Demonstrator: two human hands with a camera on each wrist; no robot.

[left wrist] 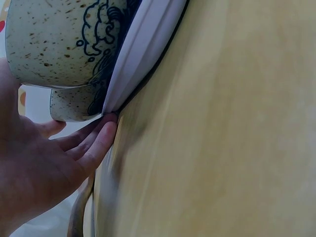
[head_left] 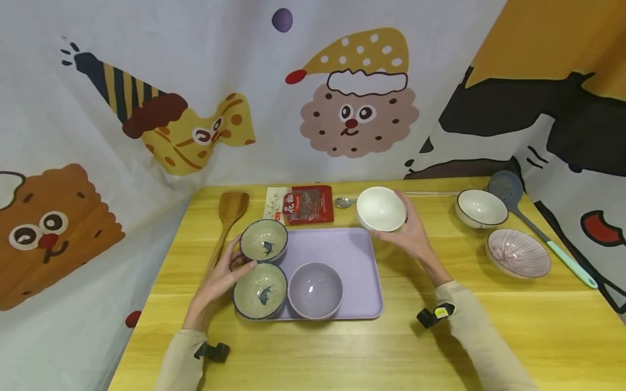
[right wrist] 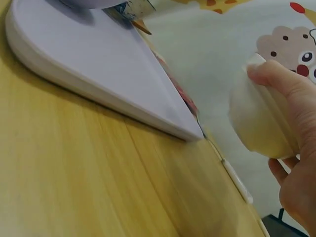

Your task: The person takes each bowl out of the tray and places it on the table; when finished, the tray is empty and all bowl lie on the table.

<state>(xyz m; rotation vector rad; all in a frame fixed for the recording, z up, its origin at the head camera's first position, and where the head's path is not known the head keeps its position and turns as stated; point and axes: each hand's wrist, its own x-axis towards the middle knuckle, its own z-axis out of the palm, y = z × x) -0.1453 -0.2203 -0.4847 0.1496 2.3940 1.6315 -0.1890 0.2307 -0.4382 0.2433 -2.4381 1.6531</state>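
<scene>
In the head view my right hand [head_left: 413, 233] grips a white bowl [head_left: 381, 209] by its right side, off the tray's back right corner. The right wrist view shows this bowl [right wrist: 264, 113] held up, tilted, with the thumb at its rim. My left hand [head_left: 222, 277] is at the left of two speckled bowls with blue fish inside. Its fingers [left wrist: 96, 145] reach low beside the back speckled bowl [head_left: 264, 239], right at the tray's edge. The thumb lies over the front speckled bowl's [head_left: 259, 296] rim. Beside that bowl a plain purple bowl [head_left: 315, 290] sits on the lilac tray [head_left: 354, 266].
A wooden spatula [head_left: 232, 209] lies left of the tray. Behind it are a red spice packet [head_left: 310, 203] and a metal spoon [head_left: 344, 202]. At the right stand a dark-rimmed white bowl [head_left: 481, 209], a pink striped bowl [head_left: 518, 254] and a grey skimmer with mint handle [head_left: 562, 255].
</scene>
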